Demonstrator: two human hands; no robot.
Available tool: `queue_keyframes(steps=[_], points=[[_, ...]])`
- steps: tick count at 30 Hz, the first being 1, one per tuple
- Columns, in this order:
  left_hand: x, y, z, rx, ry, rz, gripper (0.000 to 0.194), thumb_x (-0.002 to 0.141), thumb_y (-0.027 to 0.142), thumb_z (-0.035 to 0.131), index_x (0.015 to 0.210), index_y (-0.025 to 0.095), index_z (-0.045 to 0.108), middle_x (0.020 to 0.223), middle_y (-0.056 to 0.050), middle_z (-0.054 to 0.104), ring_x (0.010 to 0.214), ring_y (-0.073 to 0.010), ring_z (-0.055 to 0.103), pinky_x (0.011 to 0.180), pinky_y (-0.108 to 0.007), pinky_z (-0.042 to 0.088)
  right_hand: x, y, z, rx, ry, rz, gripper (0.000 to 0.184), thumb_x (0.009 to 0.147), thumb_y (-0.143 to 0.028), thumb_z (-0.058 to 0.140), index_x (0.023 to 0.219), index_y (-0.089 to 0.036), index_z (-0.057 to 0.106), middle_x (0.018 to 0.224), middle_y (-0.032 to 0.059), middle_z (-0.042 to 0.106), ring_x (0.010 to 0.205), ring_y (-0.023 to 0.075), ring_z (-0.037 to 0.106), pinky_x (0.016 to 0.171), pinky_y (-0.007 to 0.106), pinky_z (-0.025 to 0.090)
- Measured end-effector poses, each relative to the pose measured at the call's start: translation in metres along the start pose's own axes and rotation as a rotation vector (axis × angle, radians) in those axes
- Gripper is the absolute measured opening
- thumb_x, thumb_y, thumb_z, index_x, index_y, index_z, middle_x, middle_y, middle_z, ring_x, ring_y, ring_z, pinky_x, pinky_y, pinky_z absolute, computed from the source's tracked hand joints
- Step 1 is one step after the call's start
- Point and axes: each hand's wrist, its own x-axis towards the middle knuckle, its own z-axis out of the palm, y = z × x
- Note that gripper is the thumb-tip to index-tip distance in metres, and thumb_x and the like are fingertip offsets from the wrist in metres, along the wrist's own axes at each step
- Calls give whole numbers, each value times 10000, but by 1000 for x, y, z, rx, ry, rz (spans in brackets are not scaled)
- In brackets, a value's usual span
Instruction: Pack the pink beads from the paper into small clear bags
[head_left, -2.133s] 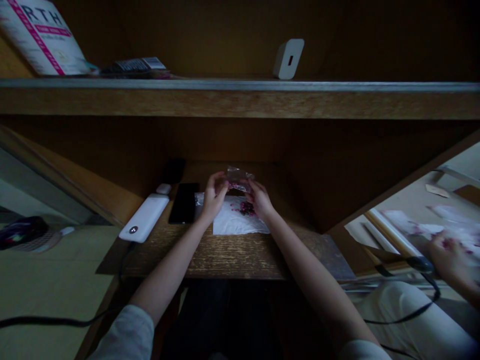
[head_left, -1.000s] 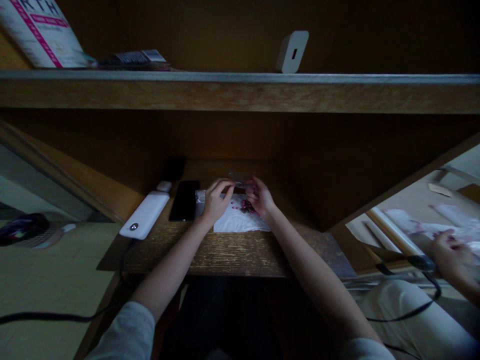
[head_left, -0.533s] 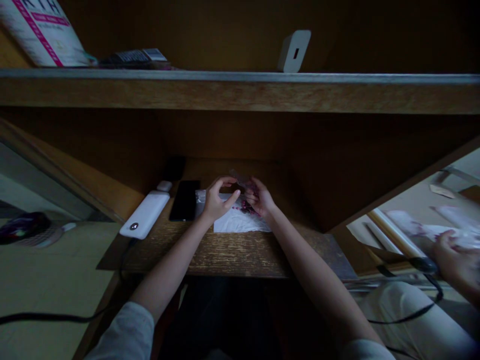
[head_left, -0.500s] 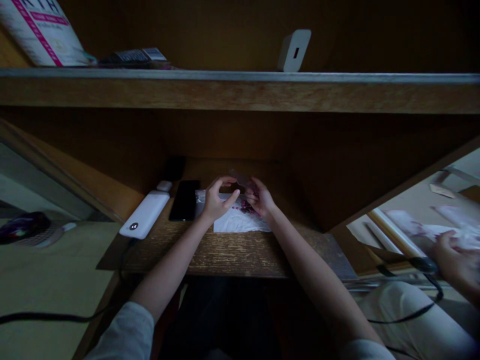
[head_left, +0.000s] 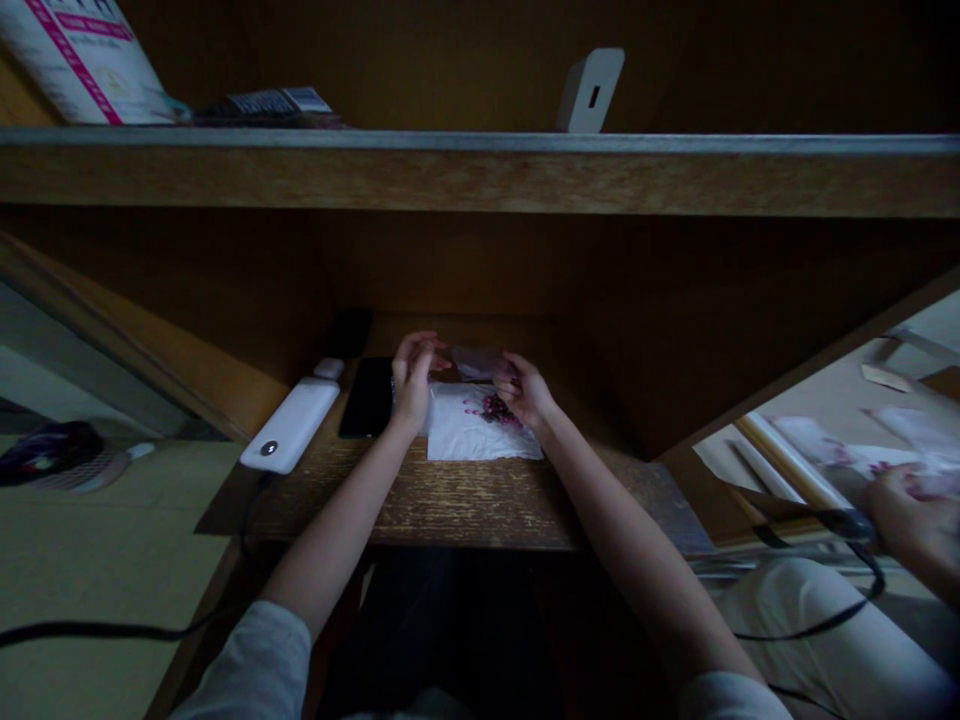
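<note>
At the back of a dark wooden desk (head_left: 465, 510), both my hands hold a small clear plastic bag (head_left: 474, 361) between them. My left hand (head_left: 413, 376) pinches its left edge with curled fingers. My right hand (head_left: 525, 391) grips its right side. Below the bag lies a white tissue (head_left: 469, 437) with a small heap of dark pink beads (head_left: 495, 408) on it, just left of my right hand. The dim light hides what the bag contains.
A black phone (head_left: 367, 398) and a white power bank (head_left: 291, 424) with a cable lie left of the tissue. A wooden shelf (head_left: 480, 165) overhead carries a white box (head_left: 589, 90) and a book (head_left: 82, 62). Another person's hand (head_left: 907, 520) works at the right.
The bag came down from above the tissue to just over it. My left hand drew back to the left and regripped the bag's edge; my right hand barely moved.
</note>
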Motion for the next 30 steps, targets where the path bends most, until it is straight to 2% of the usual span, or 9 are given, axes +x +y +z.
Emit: queue_keyframes(steps=[2, 5, 7, 12, 17, 20, 24, 27, 30], points=[[6, -2, -4, -17, 48, -150, 239, 807, 417, 503, 905, 204, 549, 810, -10, 606, 573, -85, 564, 544, -211, 449, -2, -1, 2, -33, -29, 38, 270, 709, -275, 605, 610, -194, 367, 432, -99, 254, 343, 26, 132, 326, 181, 76], [12, -4, -9, -105, -64, -387, 230, 741, 372, 589, 869, 181, 581, 732, -5, 609, 548, -86, 559, 524, -207, 435, -6, 0, 6, -91, -31, 59, 287, 661, -240, 628, 572, -191, 359, 436, -95, 270, 346, 24, 145, 331, 192, 83], [13, -4, -11, -159, -124, -450, 229, 721, 357, 615, 857, 174, 596, 729, -7, 612, 557, -84, 562, 530, -205, 433, -8, 1, 8, -132, -13, 58, 280, 630, -216, 636, 558, -188, 366, 445, -90, 301, 352, 26, 171, 335, 196, 98], [12, -4, -13, -68, -142, -457, 186, 710, 325, 648, 821, 180, 611, 711, 6, 600, 548, -72, 543, 489, -183, 397, -12, 0, 11, -242, -29, 47, 205, 598, -200, 659, 582, -176, 456, 468, -78, 381, 393, 41, 245, 354, 190, 155], [3, -5, -8, -10, -436, -444, 246, 683, 252, 680, 916, 191, 626, 823, -24, 644, 710, -116, 598, 589, -209, 454, -12, 3, 10, -322, -145, 29, 214, 638, -258, 671, 586, -170, 483, 497, -70, 396, 412, 48, 292, 361, 184, 197], [1, -6, -6, -27, -529, -380, 307, 668, 194, 686, 964, 184, 610, 815, -27, 641, 717, -118, 594, 591, -209, 447, -9, 8, 9, -340, -131, -29, 216, 625, -253, 682, 591, -172, 485, 539, -62, 426, 439, 51, 327, 367, 183, 213], [2, -6, -7, -33, -467, -333, 294, 660, 166, 670, 948, 182, 613, 800, -23, 623, 697, -109, 578, 560, -197, 431, -6, 8, 8, -308, -31, -127, 283, 655, -319, 665, 574, -184, 429, 525, -57, 408, 416, 52, 301, 358, 194, 186], [5, -4, -7, -63, -330, -343, 278, 632, 149, 656, 905, 190, 625, 791, -13, 619, 682, -106, 572, 552, -195, 435, -5, 2, 4, -250, 37, -223, 373, 719, -404, 596, 547, -199, 336, 450, -78, 290, 360, 47, 166, 345, 207, 114], [9, -2, -10, -100, -185, -352, 225, 614, 154, 620, 837, 185, 633, 771, 0, 612, 622, -93, 555, 523, -194, 427, -4, -5, -1, -188, 142, -344, 393, 740, -423, 565, 555, -205, 295, 442, -84, 252, 350, 47, 136, 344, 209, 85]])
